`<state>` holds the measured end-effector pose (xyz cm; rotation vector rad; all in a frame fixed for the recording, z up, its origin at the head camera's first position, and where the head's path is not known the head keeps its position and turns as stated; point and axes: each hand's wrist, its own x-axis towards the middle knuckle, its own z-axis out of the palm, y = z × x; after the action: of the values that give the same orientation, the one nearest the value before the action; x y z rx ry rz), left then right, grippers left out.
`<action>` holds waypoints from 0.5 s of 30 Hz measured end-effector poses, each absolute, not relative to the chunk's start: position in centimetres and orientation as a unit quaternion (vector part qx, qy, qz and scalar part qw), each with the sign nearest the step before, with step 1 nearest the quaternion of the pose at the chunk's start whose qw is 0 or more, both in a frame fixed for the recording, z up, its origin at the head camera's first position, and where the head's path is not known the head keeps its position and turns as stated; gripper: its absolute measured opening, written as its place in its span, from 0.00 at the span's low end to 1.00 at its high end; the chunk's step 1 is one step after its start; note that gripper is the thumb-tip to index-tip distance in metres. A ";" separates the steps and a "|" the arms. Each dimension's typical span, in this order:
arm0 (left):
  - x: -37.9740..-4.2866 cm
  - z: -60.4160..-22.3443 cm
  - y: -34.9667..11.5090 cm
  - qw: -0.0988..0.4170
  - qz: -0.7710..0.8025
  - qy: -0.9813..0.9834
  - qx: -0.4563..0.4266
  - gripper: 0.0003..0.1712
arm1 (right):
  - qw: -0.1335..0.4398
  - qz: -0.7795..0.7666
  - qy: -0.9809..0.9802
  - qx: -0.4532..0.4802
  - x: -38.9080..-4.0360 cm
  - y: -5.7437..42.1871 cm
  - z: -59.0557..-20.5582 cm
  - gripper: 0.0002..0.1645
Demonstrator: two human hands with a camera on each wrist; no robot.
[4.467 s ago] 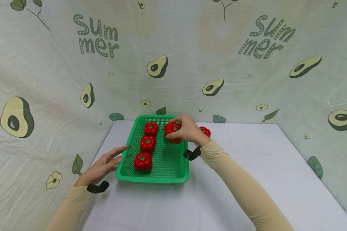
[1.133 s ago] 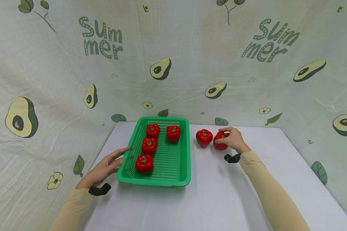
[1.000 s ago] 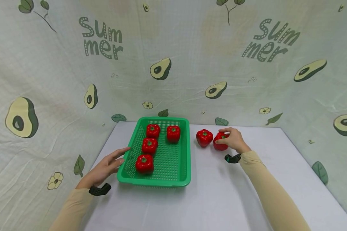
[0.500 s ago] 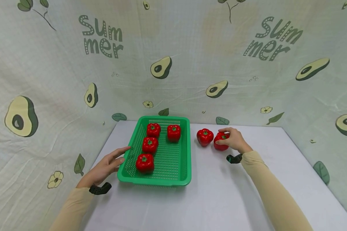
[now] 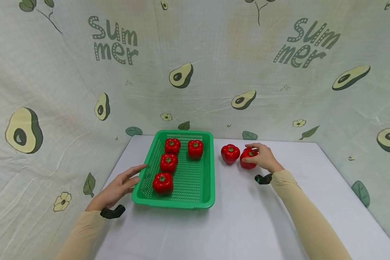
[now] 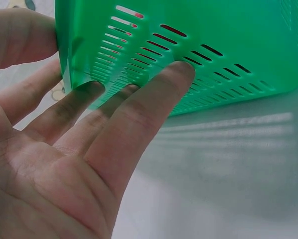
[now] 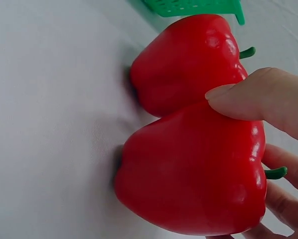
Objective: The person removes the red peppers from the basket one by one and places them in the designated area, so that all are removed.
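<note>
On the table to the right of the basket, my right hand (image 5: 261, 157) grips a red bell pepper (image 5: 247, 163) standing upright. Its thumb (image 7: 258, 102) presses one side, while the other fingers lie on the far side, partly hidden. A second red bell pepper (image 5: 230, 154) stands just left of it; they seem to touch in the right wrist view. My left hand (image 5: 117, 187) is at the left side of the green basket (image 5: 209, 173), and its extended fingers (image 6: 139, 117) touch the slotted outer wall. Inside the basket, several red bell peppers (image 5: 163, 183) stand in a left column, and another pepper (image 5: 195, 149) at the back right.
The white table (image 5: 247, 224) carries all of these. A printed cloth (image 5: 208, 47) with avocados and lettering hangs behind and along both sides. Bare basket floor (image 5: 187, 184) shows at the front right of the basket.
Since the earliest frame, my right hand has let go of a bell pepper at the basket's back right and moved right to grip one on the table. Over the last second, both hands stay practically still.
</note>
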<state>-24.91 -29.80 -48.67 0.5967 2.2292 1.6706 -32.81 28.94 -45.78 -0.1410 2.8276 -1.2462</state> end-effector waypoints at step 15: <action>-24.9 -48.6 -29.6 0.144 0.579 0.777 0.203 0.33 | 0.010 -0.401 0.914 -0.064 -33.3 28.7 -46.0 0.43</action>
<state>-24.92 -29.61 -48.56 0.5843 2.2383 1.6678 -33.25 28.66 -46.03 -0.2006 2.8518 -1.2520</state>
